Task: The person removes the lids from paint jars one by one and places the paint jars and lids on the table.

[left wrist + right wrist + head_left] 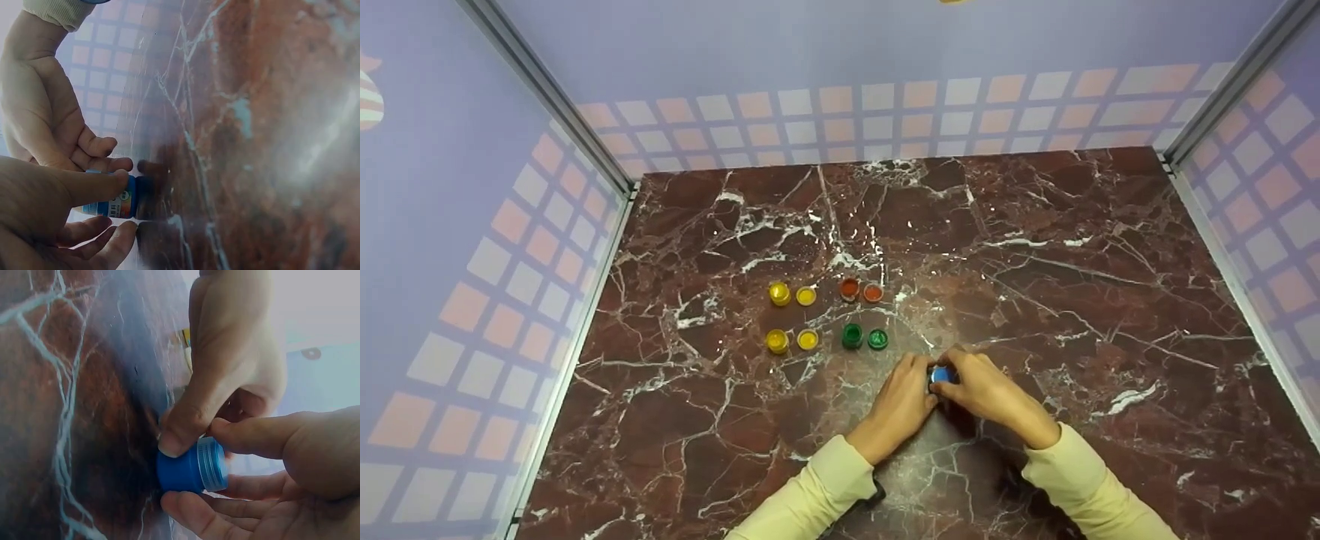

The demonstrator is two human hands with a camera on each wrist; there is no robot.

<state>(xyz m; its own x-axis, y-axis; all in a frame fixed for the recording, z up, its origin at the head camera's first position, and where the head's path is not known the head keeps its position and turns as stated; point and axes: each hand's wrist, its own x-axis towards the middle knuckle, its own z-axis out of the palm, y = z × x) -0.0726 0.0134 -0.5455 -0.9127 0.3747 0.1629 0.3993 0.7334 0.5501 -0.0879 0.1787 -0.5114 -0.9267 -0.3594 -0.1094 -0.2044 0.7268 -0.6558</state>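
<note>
Grip: our left hand [901,401] and right hand [986,390] both clamp the blue jar [942,374].
Progress: we judge four jars [779,293] opened, blue cap [211,465] still on.

You see a blue jar [942,374], yellow jars [779,293], orange jars [849,288], green jars [852,335], red-brown white-veined marble table [1110,247], cream sleeves [825,487].

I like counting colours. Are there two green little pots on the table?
No, only one green pot stands there, with its green lid lying beside it on the table.
</note>
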